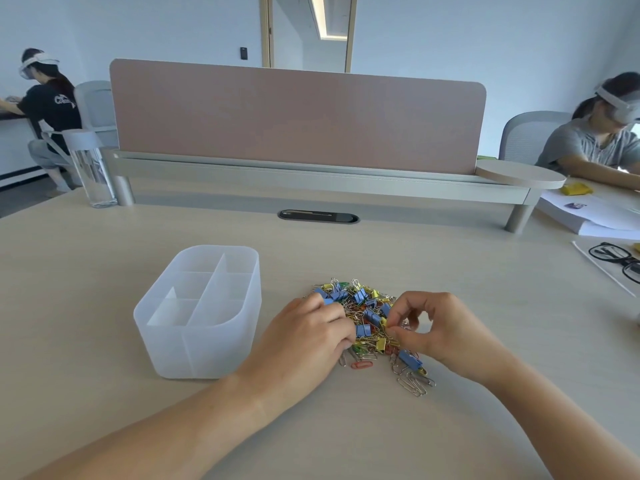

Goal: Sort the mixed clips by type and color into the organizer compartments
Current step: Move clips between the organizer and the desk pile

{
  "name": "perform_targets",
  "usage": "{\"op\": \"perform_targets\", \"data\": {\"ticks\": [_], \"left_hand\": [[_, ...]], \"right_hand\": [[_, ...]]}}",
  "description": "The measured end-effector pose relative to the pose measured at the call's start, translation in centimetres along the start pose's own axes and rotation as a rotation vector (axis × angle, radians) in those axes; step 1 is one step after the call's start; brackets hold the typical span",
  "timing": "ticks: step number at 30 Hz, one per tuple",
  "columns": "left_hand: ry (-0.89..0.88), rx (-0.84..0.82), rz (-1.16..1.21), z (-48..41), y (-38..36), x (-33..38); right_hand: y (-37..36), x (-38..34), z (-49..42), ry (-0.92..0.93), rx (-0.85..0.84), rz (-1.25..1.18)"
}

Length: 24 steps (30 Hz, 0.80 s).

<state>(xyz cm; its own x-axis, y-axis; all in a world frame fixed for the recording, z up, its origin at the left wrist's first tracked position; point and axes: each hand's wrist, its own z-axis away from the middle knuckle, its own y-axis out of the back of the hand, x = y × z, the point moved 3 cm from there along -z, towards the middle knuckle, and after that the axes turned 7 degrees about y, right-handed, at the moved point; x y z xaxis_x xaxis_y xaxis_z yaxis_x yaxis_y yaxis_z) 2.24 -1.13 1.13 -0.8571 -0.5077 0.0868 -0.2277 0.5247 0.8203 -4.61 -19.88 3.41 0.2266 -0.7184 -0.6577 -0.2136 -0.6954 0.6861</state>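
We find the mixed clips (363, 308) heaped on the desk (485, 306) at lower centre of the frame, binder clips and paper clips of several colours tangled together. The organizer (194, 351) stands near them toward the left of the frame. The right hand (446, 334) has a narrow grip, thumb and forefinger pinching a yellow clip (383, 323) near the middle of the heap. The left hand (304, 341) rests on the heap's left edge with fingers curled down into it; we cannot tell whether its grip holds anything. In our judgement the step in hand is picking out one clip. It is best done by lifting the yellow clip straight up while the left hand pins the heap, since hooked wires may drag neighbours along. The organizer's compartments, seen through the open top and cloudy walls, show no clips inside; sorting has hardly begun.
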Motion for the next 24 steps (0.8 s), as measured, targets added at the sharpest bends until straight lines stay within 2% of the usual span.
{"op": "perform_targets", "data": {"ticks": [7, 10, 15, 17, 20, 24], "left_hand": [[0.065, -0.031, 0.055, 0.2, 0.3, 0.0], [0.088, -0.026, 0.071, 0.2, 0.4, 0.0], [0.097, -0.033, 0.074, 0.1, 0.4, -0.2], [0.099, -0.020, 0.071, 0.1, 0.4, -0.3], [0.098, -0.020, 0.065, 0.3, 0.2, -0.4], [0.098, -0.057, 0.105, 0.3, 0.1, -0.4]], "right_hand": [[0.1, 0.3, -0.3, -0.071, 0.012, -0.282], [0.0, 0.6, -0.3, -0.088, 0.012, -0.305], [0.0, 1.0, -0.5, -0.093, 0.036, -0.220], [0.3, 1.1, -0.4, -0.087, 0.047, -0.077], [0.8, 0.8, -0.1, -0.056, -0.005, 0.168], [0.9, 1.0, 0.0, -0.075, -0.101, 0.265]]}}
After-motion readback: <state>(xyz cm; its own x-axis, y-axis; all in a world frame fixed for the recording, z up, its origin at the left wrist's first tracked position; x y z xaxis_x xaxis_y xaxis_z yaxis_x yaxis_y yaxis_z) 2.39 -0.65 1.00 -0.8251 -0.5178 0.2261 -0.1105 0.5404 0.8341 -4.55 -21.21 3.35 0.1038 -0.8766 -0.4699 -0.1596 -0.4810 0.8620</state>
